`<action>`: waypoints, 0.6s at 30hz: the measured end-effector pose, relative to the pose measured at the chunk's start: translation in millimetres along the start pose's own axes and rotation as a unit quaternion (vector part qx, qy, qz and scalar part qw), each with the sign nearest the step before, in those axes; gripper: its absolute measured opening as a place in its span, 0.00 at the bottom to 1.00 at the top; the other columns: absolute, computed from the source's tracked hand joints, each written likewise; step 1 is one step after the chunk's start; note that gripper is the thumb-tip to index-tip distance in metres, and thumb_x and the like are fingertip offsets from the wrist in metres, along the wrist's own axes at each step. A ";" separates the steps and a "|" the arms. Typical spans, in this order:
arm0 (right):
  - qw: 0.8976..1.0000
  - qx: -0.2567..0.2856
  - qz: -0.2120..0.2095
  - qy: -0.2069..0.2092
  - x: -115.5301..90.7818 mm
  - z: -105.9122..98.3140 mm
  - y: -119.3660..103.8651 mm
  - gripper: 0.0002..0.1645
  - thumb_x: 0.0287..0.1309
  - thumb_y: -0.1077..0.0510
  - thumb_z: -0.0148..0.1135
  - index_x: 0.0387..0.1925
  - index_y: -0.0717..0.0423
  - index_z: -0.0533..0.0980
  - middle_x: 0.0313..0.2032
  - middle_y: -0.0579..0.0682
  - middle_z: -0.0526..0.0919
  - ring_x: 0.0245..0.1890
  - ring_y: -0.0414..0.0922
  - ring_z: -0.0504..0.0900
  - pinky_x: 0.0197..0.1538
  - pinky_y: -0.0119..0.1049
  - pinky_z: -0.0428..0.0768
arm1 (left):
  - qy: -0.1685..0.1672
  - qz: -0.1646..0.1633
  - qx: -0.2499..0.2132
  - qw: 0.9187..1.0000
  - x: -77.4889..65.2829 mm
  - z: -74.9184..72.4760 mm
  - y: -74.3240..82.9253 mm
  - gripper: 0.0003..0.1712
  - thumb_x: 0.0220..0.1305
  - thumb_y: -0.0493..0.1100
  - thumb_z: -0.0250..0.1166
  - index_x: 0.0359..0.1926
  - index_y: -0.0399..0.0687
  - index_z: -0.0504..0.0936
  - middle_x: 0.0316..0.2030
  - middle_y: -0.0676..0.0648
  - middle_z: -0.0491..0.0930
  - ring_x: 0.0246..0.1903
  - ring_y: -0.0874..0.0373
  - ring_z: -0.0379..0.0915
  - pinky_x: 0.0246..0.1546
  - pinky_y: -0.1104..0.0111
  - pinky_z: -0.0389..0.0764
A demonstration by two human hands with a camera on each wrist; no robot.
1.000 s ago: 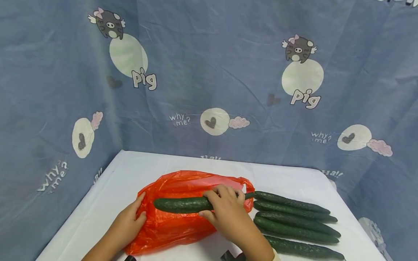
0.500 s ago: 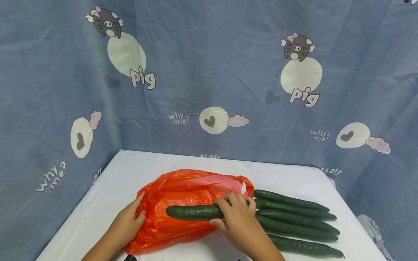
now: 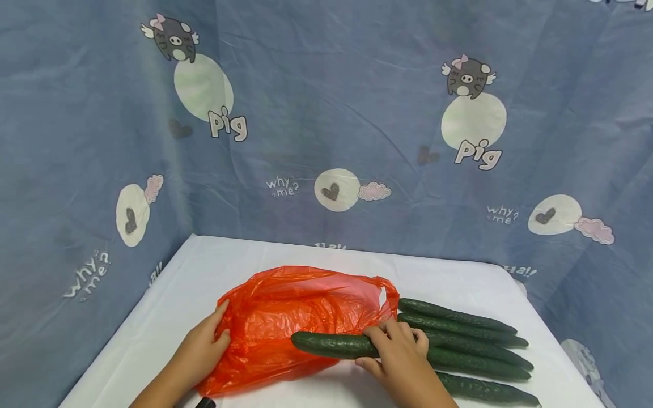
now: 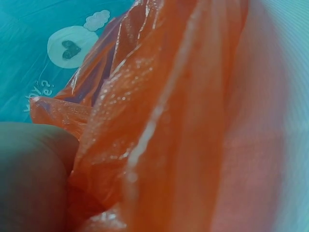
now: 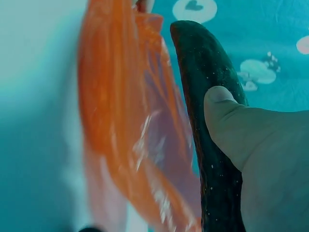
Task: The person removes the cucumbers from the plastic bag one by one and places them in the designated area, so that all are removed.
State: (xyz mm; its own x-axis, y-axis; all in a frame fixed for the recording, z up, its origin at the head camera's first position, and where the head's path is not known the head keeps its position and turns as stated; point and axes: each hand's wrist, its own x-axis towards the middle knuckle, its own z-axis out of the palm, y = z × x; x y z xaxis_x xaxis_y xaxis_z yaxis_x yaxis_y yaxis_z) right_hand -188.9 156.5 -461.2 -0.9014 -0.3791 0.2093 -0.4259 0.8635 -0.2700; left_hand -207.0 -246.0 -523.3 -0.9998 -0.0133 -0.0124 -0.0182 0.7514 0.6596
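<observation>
My right hand (image 3: pixel 403 358) grips a long dark green cucumber (image 3: pixel 331 344) from above, its thumb along the near side. The cucumber's free end points left and overlaps the near right part of a red plastic bag (image 3: pixel 285 323) in the head view. In the right wrist view the thumb presses on the cucumber (image 5: pixel 217 188), beside the bag (image 5: pixel 116 106). At the bag's left edge, my left hand (image 3: pixel 201 348) holds the plastic, thumb and forefinger spread; its other fingers are hidden. Crinkled bag film (image 4: pixel 159 121) fills most of the left wrist view.
Several more cucumbers (image 3: pixel 474 343) lie side by side on the white table (image 3: pixel 245 252), right of the bag. One cucumber (image 3: pixel 490 390) is a little apart, nearest the front. A blue cloth printed with pigs (image 3: pixel 326 113) hangs behind and at the sides.
My right hand has moved right and toward me with the cucumber, from over the bag's middle to its near right side. My left hand and the bag stay nearly in place.
</observation>
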 end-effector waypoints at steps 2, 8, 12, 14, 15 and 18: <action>1.000 0.001 0.014 -0.001 -6.3 0.4 6.5 0.28 0.56 0.37 0.75 0.56 0.38 0.79 0.46 0.37 0.73 0.53 0.45 0.71 0.59 0.65 0.61 | -0.001 0.001 0.000 1.000 0.4 0.7 -0.3 0.42 0.74 0.41 0.58 0.83 0.38 0.51 0.75 0.27 0.62 0.73 0.27 0.61 0.68 0.33 0.67; 0.999 -0.010 0.051 -0.014 -22.1 4.9 27.4 0.26 0.55 0.34 0.74 0.54 0.35 0.80 0.45 0.35 0.73 0.48 0.41 0.70 0.55 0.62 0.65 | 0.001 0.003 0.003 1.000 -0.2 -0.9 -1.4 0.42 0.74 0.41 0.58 0.83 0.38 0.51 0.75 0.27 0.62 0.73 0.27 0.61 0.68 0.33 0.66; 0.997 -0.018 0.072 -0.024 -31.9 7.8 40.7 0.27 0.54 0.32 0.73 0.52 0.36 0.81 0.44 0.35 0.73 0.47 0.42 0.69 0.56 0.63 0.66 | 0.002 0.001 0.003 1.000 -0.4 -0.7 -1.6 0.42 0.74 0.41 0.58 0.83 0.38 0.51 0.75 0.27 0.62 0.73 0.27 0.61 0.68 0.33 0.66; 0.995 -0.016 0.088 -0.032 -37.2 9.2 46.1 0.28 0.53 0.32 0.74 0.52 0.38 0.82 0.42 0.35 0.73 0.47 0.42 0.70 0.58 0.65 0.66 | 0.000 -0.001 0.001 1.000 -0.2 -0.4 -1.4 0.42 0.74 0.41 0.58 0.83 0.38 0.51 0.75 0.26 0.62 0.73 0.27 0.60 0.68 0.33 0.66; 0.995 -0.016 0.096 -0.035 -40.2 9.8 49.3 0.29 0.53 0.32 0.74 0.52 0.39 0.82 0.42 0.36 0.73 0.47 0.43 0.70 0.57 0.67 0.65 | -0.001 0.000 -0.001 1.000 -0.1 -0.1 -1.2 0.42 0.74 0.41 0.57 0.83 0.38 0.51 0.75 0.26 0.62 0.73 0.27 0.60 0.68 0.33 0.66; 0.992 -0.016 0.121 -0.042 -47.9 12.1 59.8 0.31 0.53 0.29 0.72 0.53 0.40 0.83 0.42 0.37 0.73 0.48 0.45 0.72 0.57 0.69 0.65 | -0.001 0.000 -0.004 1.000 0.4 0.8 -1.0 0.42 0.74 0.40 0.57 0.83 0.38 0.51 0.75 0.27 0.62 0.73 0.27 0.61 0.68 0.34 0.66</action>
State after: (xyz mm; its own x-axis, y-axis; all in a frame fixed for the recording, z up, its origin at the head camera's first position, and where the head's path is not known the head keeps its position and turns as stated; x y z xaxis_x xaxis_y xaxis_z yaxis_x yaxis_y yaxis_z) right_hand -172.1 222.2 -498.7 -0.9809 -0.1845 0.0619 -0.1944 0.9422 -0.2728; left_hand -207.3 -246.3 -524.6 -0.9998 -0.0124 -0.0140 -0.0186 0.7466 0.6650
